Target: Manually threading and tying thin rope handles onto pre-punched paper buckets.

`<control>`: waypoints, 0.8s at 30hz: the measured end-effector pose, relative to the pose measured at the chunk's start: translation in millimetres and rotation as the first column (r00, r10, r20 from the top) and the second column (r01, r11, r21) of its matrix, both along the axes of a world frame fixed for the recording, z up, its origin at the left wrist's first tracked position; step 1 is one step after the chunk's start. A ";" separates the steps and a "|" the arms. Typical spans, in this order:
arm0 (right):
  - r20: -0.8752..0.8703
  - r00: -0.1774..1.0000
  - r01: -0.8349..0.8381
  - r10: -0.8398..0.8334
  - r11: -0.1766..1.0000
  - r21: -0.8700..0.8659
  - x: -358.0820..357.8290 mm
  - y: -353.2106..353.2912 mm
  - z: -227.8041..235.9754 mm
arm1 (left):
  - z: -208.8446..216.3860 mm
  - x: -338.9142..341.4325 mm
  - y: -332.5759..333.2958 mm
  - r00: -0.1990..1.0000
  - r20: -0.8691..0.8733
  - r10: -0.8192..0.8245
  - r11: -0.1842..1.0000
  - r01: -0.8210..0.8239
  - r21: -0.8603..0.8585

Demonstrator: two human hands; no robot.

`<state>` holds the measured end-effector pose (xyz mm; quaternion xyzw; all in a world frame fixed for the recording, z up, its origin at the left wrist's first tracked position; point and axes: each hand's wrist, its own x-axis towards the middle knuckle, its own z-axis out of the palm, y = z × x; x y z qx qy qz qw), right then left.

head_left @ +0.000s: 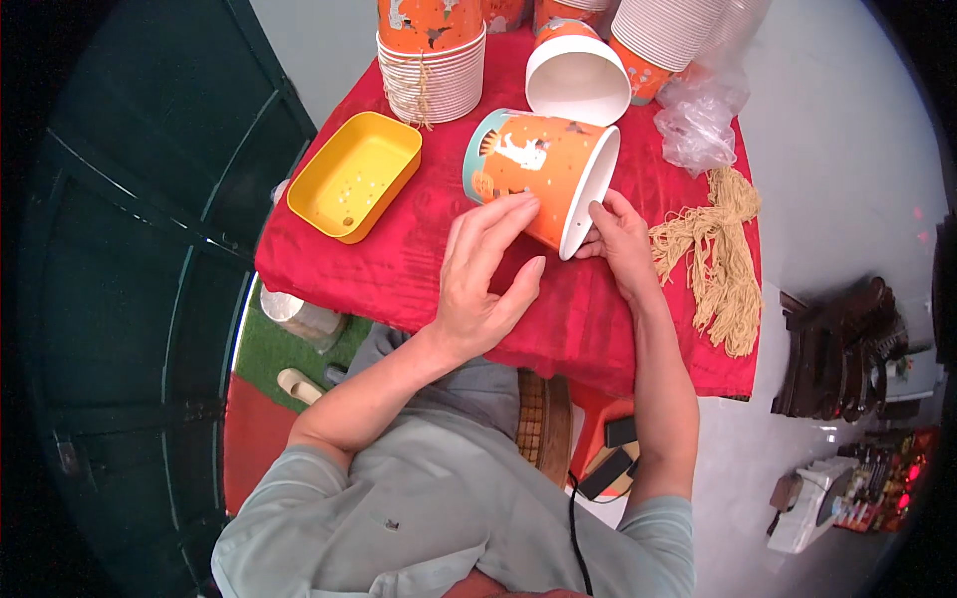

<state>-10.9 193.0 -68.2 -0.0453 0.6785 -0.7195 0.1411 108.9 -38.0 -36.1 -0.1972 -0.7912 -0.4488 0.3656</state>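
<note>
1. The orange paper bucket (553,164) is lying on its side near the middle of the red-covered worktop (399,284), its white mouth facing right and its teal-banded base facing left. Another bucket (578,88) is lying just behind it, showing its open mouth.
2. The nearer bucket is probably weighing very little, its thin card wall giving under a squeeze and denting if pressed hard. Its printed side is looking smooth, so it may be inclined to slide or roll.
3. The rim is likely offering the stiffest, surest hold, with an open palm along the side steadying it. A small dark spot is showing in the wall near the rim, by the right fingers.
4. The left hand (478,279) is holding its fingers loosely spread, thumb standing well apart, fingertips lying across the bucket's near side; whether they are pressing on it cannot be told.
5. The right hand (623,239) is bunching its fingers at the rim, one digit reaching over the mouth; whether it is pinching the wall or something finer cannot be told.
6. Both elbows are bending, the forearms converging from either side.
</note>
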 end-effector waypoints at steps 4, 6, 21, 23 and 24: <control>-0.115 0.993 0.037 -0.032 0.998 0.047 -3.3 2.4 -6.2 | 7.2 -4.3 -8.5 0.997 -0.038 0.071 0.996 -0.072 -0.050; -0.128 0.991 0.045 -0.039 0.998 0.043 -3.7 2.3 -7.3 | 12.5 -8.6 -8.2 0.997 -0.016 0.075 0.995 -0.076 -0.069; -0.262 0.962 0.114 -0.081 0.987 0.115 -3.6 1.6 -14.7 | -7.4 -7.3 11.4 0.997 0.040 0.060 0.973 -0.049 -0.224; -0.264 0.959 0.121 -0.104 0.992 0.048 -3.4 -2.9 -11.9 | -9.2 -4.4 11.8 0.997 0.036 0.064 0.970 -0.054 -0.237; -0.267 0.958 0.127 -0.108 0.991 0.053 -4.5 -2.1 -13.7 | -9.5 -4.6 12.4 0.997 0.025 0.067 0.966 -0.059 -0.253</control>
